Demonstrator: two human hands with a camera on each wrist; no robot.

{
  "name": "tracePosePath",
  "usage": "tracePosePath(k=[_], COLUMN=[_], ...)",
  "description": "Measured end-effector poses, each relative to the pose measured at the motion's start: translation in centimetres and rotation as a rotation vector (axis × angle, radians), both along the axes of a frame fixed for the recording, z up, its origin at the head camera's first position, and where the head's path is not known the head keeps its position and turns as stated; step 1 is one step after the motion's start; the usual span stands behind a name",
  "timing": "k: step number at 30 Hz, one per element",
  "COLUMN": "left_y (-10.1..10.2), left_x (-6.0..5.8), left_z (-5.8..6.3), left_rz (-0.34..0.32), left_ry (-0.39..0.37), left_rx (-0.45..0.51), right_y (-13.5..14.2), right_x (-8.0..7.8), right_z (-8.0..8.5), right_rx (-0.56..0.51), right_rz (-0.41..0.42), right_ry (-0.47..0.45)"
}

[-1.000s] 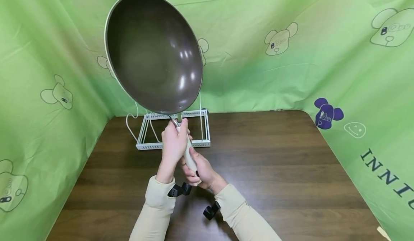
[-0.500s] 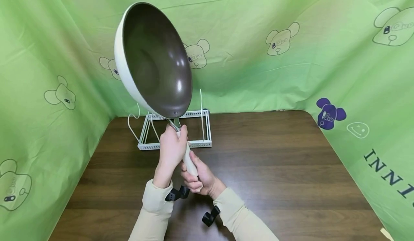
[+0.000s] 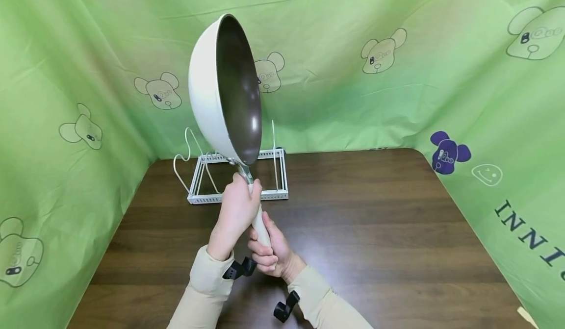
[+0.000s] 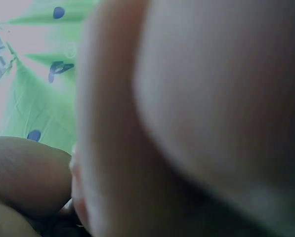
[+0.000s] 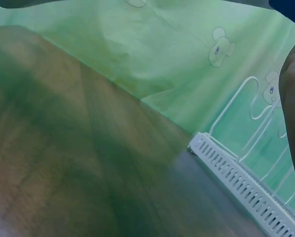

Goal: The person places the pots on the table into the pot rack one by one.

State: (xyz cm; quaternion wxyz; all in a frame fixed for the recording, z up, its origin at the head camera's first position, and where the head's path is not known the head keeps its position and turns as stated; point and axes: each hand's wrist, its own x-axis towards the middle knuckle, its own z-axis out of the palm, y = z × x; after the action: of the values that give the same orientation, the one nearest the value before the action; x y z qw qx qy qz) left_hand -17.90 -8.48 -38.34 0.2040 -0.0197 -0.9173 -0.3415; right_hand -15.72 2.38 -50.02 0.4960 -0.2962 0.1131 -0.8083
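Note:
A deep wok [image 3: 207,88], white outside and dark brown inside, is held up on its edge in the head view, its hollow turned to the right. Its pale handle [image 3: 261,228] slants down toward the person. High on the handle, just below the metal neck, my left hand [image 3: 236,204] grips it. Lower down, the fingers of my right hand [image 3: 273,250] curl round the handle's end. Behind the wok stands a white wire rack [image 3: 273,195] with upright loops. Blurred skin fills most of the left wrist view.
The brown wooden table [image 3: 375,231] spreads to the right of the hands. Green curtain cloth [image 3: 335,103] with printed bear heads hangs behind and at both sides. In the right wrist view the rack's slotted rail [image 5: 236,175] shows close to the curtain.
The wok has turned about its handle, so its white outside now shows and its hollow faces right. Its bowl has shifted to the right and slightly lower. Both hands keep their grip.

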Motion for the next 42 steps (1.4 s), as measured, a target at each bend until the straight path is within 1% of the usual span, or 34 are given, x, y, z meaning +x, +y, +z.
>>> tracePosePath(k=[7, 13, 22, 27, 31, 35, 42], left_y=[0.5, 0.8, 1.3, 1.5, 1.6, 1.7, 1.8], left_x=[0.2, 0.2, 0.2, 0.1, 0.0, -0.2, -0.6], left_z=[-0.2, -0.5, -0.8, -1.0, -1.4, -1.9, -3.0], left_rz=[-0.026, -0.065, -0.12, -0.142, -0.156, -0.168, -0.179], left_ry=[-0.025, -0.022, -0.036, -0.081, -0.127, -0.159, -0.192], left_rx=[-0.05, -0.097, -0.104, -0.094, -0.087, -0.089, -0.095], right_y=[0.3, 0.4, 0.5, 0.6, 0.8, 0.9, 0.9], right_x=[0.6, 1.2, 1.6, 1.7, 1.8, 2.0, 2.5], right_z=[-0.3, -0.4, -0.8, -1.2, -1.4, -1.7, -2.4], right_rx=[-0.056, -0.103, -0.19, -0.253, -0.282, -0.296, -0.297], right_rz=[0.032, 0.037, 0.049, 0.074, 0.079, 0.061, 0.02], right_ry=[-0.034, -0.072, -0.102, -0.131, -0.165, -0.197, -0.246])
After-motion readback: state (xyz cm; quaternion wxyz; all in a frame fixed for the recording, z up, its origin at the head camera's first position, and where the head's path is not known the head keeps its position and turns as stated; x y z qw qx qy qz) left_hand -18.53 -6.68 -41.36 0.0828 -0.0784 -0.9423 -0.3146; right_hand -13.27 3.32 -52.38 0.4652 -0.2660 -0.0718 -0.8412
